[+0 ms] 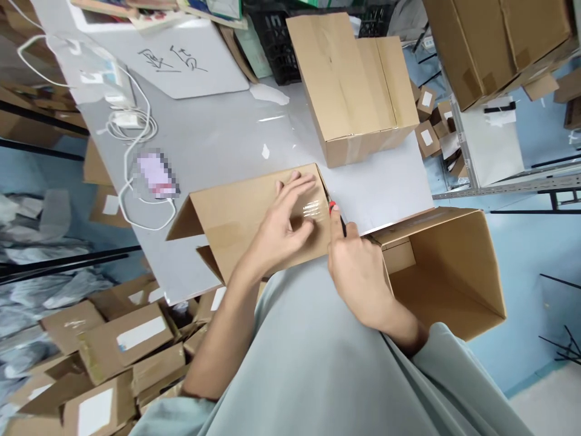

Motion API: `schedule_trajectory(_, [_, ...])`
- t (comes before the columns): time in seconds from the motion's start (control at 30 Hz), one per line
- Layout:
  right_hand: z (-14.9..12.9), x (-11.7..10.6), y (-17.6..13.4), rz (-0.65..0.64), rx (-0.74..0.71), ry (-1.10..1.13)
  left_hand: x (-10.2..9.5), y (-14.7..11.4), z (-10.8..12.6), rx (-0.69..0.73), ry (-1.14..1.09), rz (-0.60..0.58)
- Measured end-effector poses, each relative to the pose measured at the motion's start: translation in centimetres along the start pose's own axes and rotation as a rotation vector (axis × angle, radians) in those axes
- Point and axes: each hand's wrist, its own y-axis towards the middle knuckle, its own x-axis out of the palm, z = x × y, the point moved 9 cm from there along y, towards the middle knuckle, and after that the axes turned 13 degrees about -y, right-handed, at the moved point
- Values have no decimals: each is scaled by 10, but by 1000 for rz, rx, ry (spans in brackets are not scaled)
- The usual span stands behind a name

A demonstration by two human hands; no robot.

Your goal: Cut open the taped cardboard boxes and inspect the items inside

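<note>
A brown cardboard box (pixel 236 212) lies on the grey table in front of me, its flaps standing out at the left end. My left hand (pixel 285 224) rests on its upper face with the fingers spread, beside a strip of clear tape (pixel 311 209). Gripped in my right hand (pixel 356 272) is a red and black box cutter (pixel 333 204), the index finger stretched along it. The cutter's tip is at the box's right edge; the blade itself is too small to make out.
Behind stands another carton (pixel 349 91), and to my right an open box (pixel 445 272). A white bin (pixel 172 60), a coiled cable (pixel 131 124) and a pixelated phone-like item (pixel 157 174) occupy the table's left. Cartons (pixel 131 333) pile up below its left edge.
</note>
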Motion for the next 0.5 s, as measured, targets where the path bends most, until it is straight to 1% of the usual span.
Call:
schedule_trajectory(0.1, [-9, 2, -9, 20, -12, -36, 2, 2, -4, 18, 14, 36])
schedule_trajectory(0.2, [-3, 3, -42, 57, -4, -121, 10, 6, -7, 22, 57, 62])
schedule_trajectory(0.3, [11, -7, -78, 72, 1, -159, 12, 6, -3, 36, 41, 106])
schedule_trajectory(0.37, [31, -20, -88, 132, 46, -80, 2, -2, 3, 46, 9, 155])
schedule_trajectory(0.4, [48, -23, -87, 183, 104, -23, -8, -11, 6, 49, 2, 197])
schedule_trajectory(0.43, [69, -23, -81, 241, 181, 37, -20, -22, 8, 48, 7, 254])
schedule_trajectory(0.47, [93, -16, -70, 299, 273, 95, -35, -36, 9, 41, 26, 325])
schedule_trajectory(0.5, [118, -1, -55, 339, 358, 150, -52, -52, 7, 29, 58, 407])
